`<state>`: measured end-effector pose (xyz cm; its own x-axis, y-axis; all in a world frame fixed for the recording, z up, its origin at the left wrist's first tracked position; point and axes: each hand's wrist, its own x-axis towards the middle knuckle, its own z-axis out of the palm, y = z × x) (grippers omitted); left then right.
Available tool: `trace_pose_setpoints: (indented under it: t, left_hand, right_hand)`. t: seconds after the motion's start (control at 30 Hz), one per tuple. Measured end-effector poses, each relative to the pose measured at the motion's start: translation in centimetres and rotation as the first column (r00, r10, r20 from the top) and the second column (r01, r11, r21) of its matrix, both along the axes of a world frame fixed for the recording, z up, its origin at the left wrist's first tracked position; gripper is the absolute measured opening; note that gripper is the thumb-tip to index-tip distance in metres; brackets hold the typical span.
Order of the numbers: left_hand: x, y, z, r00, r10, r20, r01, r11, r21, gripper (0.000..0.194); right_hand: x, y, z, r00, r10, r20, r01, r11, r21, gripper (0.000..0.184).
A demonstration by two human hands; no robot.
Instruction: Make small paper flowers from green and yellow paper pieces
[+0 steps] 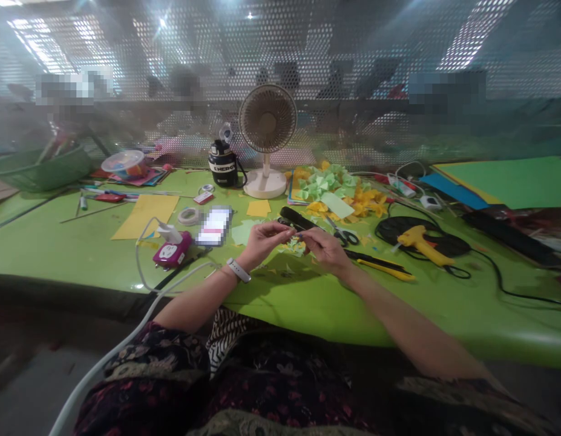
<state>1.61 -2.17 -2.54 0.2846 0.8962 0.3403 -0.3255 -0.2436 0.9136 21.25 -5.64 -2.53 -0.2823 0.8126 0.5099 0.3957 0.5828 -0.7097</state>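
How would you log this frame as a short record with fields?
Left hand: pale band at wrist
Right hand: close to left; anything held is too small to identify
Between hands: paper scraps
Right: scissors, yellow glue gun partly over black mat
Left: phone, purple adapter
Back: fan, dark bottle

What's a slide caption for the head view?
Left hand and right hand close together over a green table near scissors.

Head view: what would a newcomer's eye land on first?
Probably the fan, standing at the back centre of the green table. Next, likely the heap of green and yellow paper pieces right of its base. Nearer, the left hand and right hand meet above small scraps.
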Motion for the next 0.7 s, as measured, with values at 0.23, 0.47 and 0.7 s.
trace_pose_setpoints:
  t: [0.23,0.47,0.7]
  left_hand:
    - [0.0,-0.2,0.4,0.999,0.044,-0.008,-0.044,0.999,-0.002,0.032]
    - [-0.1,0.1,0.5,0.997,0.066,0.051,-0.066,0.998,-0.018,0.031]
    - [-0.2,0.7,0.6,0.986,0.131,0.102,-0.122,0.989,-0.088,0.032]
  right_hand:
    - [-0.2,-0.1,-0.3,0.997,-0.06,0.049,0.058,0.997,0.049,0.027]
    - [0.1,0.1,-0.3,0.991,-0.112,0.07,0.109,0.993,0.044,0.03]
    - [0.1,-0.5,0.6,0.985,-0.107,0.135,0.119,0.99,-0.081,0.035]
